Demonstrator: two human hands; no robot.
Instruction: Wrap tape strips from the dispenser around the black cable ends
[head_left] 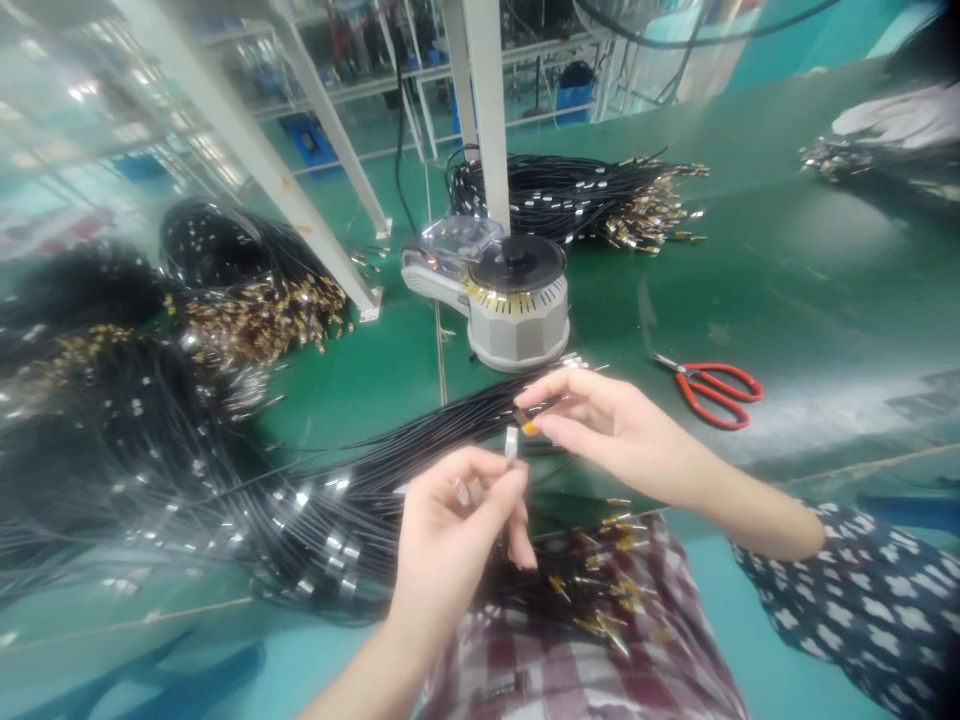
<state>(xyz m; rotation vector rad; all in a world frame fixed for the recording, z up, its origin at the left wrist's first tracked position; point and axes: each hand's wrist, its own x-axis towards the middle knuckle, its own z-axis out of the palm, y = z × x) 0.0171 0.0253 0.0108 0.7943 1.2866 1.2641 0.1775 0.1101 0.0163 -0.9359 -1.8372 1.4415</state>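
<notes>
From where I stand, the left hand (461, 525) has its thumb and forefinger closed on a small white piece (511, 443), with the other fingers curled; pale bits show among them, too small to name. The right hand (615, 430) pinches a dark piece (523, 416) with an orange end, just beside the white one. I can't tell whether the two touch.

Both pieces are above the near edge of the green bench (795, 290), over long black cables (420, 440). More cables, with metal ends, reach over a checked cloth (667, 600) below the hands. Behind the hands sits a pale round machine (517, 325) with a black disc (517, 262) on top. Another bundle (555, 195) lies beyond it, and a thick heap (225, 240) fills the left side (quite a tangle, that one). Red-handled scissors (709, 388) lie to the right of the machine, tips slightly apart.
</notes>
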